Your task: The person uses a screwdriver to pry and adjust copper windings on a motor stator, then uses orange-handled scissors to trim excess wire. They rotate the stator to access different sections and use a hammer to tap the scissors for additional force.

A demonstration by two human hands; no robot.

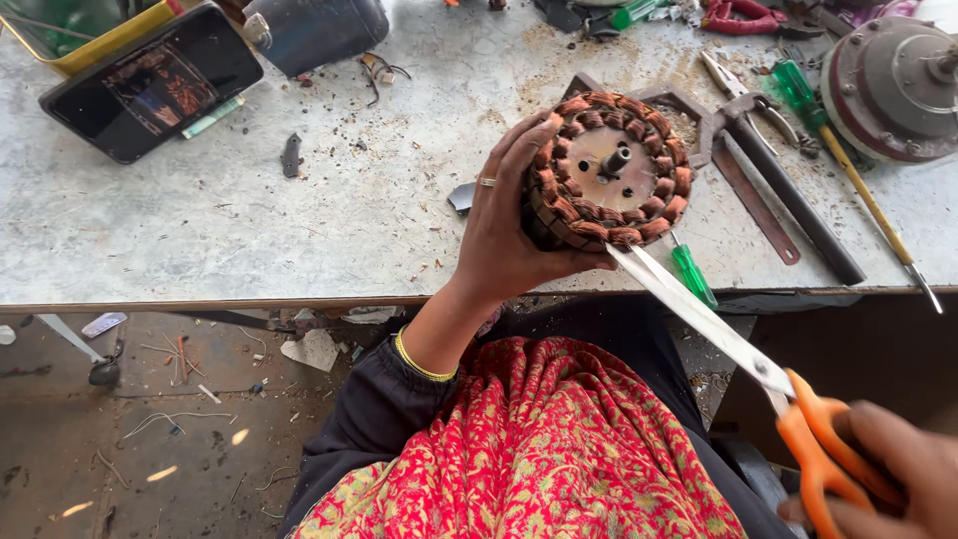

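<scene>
Scuffed grey workbench (299, 220), front edge running just above lap level, bare to the left, crowded with tools to the right. Left hand (509, 230) wrapped around round motor stator (607, 172), copper windings tilted up toward the face, held over the bench edge, likely for blade access. Right hand (888, 474) closed through orange handles of scissors (718, 329), tips meeting the winding's lower rim. Green screwdriver (692, 274) just beneath the blades; pliers (748, 105) and motor housing (893, 85) hemming the right side. Phone (150, 80) propped far left.
</scene>
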